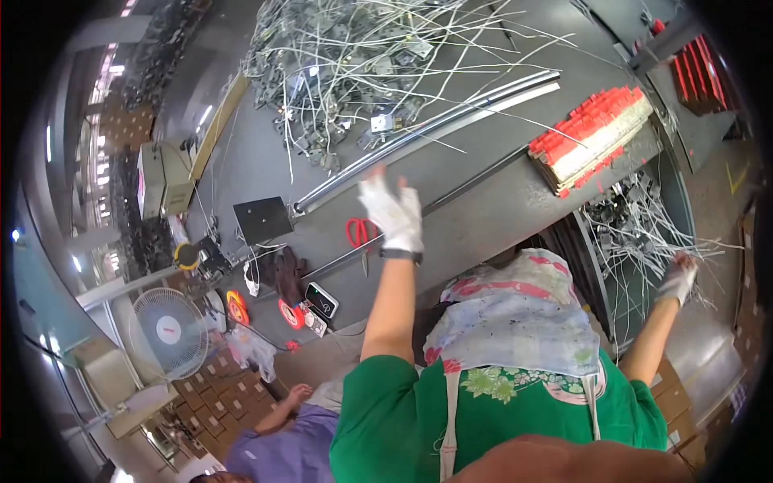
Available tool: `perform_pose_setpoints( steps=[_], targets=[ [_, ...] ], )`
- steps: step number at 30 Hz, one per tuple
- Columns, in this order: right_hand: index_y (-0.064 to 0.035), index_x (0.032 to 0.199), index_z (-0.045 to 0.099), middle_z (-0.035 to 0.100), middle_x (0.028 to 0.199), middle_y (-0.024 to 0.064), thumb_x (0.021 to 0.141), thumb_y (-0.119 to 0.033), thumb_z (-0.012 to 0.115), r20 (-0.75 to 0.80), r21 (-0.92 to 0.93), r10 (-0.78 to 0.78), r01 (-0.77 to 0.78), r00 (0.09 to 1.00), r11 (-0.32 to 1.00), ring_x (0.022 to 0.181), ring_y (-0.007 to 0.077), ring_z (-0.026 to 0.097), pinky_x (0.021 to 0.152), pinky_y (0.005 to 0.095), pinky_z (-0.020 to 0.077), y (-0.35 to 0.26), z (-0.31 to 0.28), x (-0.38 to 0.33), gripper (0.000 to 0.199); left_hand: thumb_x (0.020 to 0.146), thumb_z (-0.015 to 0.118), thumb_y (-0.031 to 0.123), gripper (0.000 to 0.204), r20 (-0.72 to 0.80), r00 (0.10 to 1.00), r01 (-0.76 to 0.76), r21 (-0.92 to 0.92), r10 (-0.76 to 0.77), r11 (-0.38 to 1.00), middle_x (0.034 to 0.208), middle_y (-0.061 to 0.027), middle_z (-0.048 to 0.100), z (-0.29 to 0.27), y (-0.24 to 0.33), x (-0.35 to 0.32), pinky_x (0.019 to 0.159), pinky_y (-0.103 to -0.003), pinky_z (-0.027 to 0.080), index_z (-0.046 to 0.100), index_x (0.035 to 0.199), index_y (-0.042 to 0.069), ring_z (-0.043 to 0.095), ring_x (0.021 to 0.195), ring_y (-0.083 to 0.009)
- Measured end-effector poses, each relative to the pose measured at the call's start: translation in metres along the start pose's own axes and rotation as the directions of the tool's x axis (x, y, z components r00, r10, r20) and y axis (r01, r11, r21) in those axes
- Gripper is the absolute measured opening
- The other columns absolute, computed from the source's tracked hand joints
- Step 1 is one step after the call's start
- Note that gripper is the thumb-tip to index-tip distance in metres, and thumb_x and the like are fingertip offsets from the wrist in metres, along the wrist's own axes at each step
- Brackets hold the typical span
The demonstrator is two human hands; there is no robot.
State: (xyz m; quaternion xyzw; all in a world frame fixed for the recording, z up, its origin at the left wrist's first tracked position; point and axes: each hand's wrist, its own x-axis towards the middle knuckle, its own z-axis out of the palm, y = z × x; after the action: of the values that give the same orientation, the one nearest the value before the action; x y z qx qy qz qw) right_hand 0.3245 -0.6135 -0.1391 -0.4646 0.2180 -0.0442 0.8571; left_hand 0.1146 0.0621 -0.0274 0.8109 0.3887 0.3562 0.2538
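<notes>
My left hand (392,211), in a white glove with bare fingertips and a dark band at the wrist, is held over the grey table. Its fingers are spread, with nothing between them. Just left of it lie red-handled scissors (361,233). My right hand (679,278), gloved the same way, reaches to the side of a bin (683,193) on the right. The fingers are curled around some white wires (660,245) that trail from small dark parts in this bin; exactly how many it holds is hidden.
A big heap of dark parts with white wires (338,88) covers the table's far side, behind a long metal rail (435,133). Red-ended strips (592,137) are stacked at right. Nearer left are a phone (321,300), tape rolls (291,314), a fan (169,330) and a person in purple (282,443).
</notes>
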Motion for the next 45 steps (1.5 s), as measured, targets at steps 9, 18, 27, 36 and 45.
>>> perform_pose_setpoints(
  steps=[9,18,27,36,45],
  targets=[
    [-0.0073,0.098,0.05,0.053,0.08,0.0026,0.084,-0.016,0.059,0.066,-0.292,0.224,-0.196,0.972,0.936,0.067,0.0098,0.05,0.057,0.0206,0.043,0.104,0.297,-0.189,0.019,0.071,0.064,0.022,0.036,0.375,0.828,-0.516,0.218,0.417,0.828,0.101,-0.0127,0.057,0.042,-0.016,0.11,0.083,-0.04,0.042,0.056,0.105,0.013,0.051,0.094,-0.0336],
    [-0.0063,0.113,0.05,0.057,0.088,0.0006,0.08,-0.023,0.064,0.495,-0.725,0.735,-0.245,0.464,0.643,0.068,0.0077,0.05,0.055,0.0191,0.0393,0.156,0.397,-0.32,0.04,0.073,0.06,0.016,0.018,0.629,0.751,-0.252,-0.01,0.201,0.968,0.078,-0.0092,0.06,-0.054,0.028,0.04,0.06,-0.035,0.045,0.058,0.088,0.006,0.057,0.064,-0.0267],
    [-0.0055,0.105,0.056,0.052,0.073,-0.0006,0.089,-0.027,0.053,0.582,-0.522,0.718,-0.502,0.382,0.69,0.045,0.0023,0.029,0.04,0.0173,0.0242,0.146,0.485,-0.32,0.027,0.069,0.066,0.017,0.023,0.935,0.352,0.415,-0.129,-0.028,0.901,0.066,0.0022,0.049,-0.161,0.017,-0.023,0.049,-0.02,0.034,0.053,0.083,0.004,0.047,0.056,-0.0077],
    [-0.0097,0.096,0.052,0.05,0.068,-0.0012,0.091,-0.029,0.049,0.516,-0.223,0.449,-0.391,0.729,0.893,0.045,0.0038,0.033,0.039,0.0184,0.025,0.102,0.44,-0.291,0.02,0.07,0.069,0.012,0.036,0.791,0.531,0.254,-0.491,0.304,0.833,0.087,-0.0076,0.062,-0.059,0.093,-0.014,0.071,-0.027,0.046,0.061,0.104,0.006,0.059,0.083,-0.0137],
    [-0.0062,0.11,0.049,0.037,0.057,-0.0065,0.088,-0.028,0.053,0.256,-0.031,0.31,-0.313,0.915,0.949,0.043,0.0024,0.031,0.039,0.0172,0.0253,0.091,0.343,-0.143,0.031,0.079,0.052,-0.001,0.033,0.82,0.408,0.07,-0.468,0.402,0.881,0.089,-0.0123,0.064,0.049,0.141,-0.084,0.074,-0.026,0.045,0.059,0.111,0.008,0.062,0.08,-0.0204]
  ],
)
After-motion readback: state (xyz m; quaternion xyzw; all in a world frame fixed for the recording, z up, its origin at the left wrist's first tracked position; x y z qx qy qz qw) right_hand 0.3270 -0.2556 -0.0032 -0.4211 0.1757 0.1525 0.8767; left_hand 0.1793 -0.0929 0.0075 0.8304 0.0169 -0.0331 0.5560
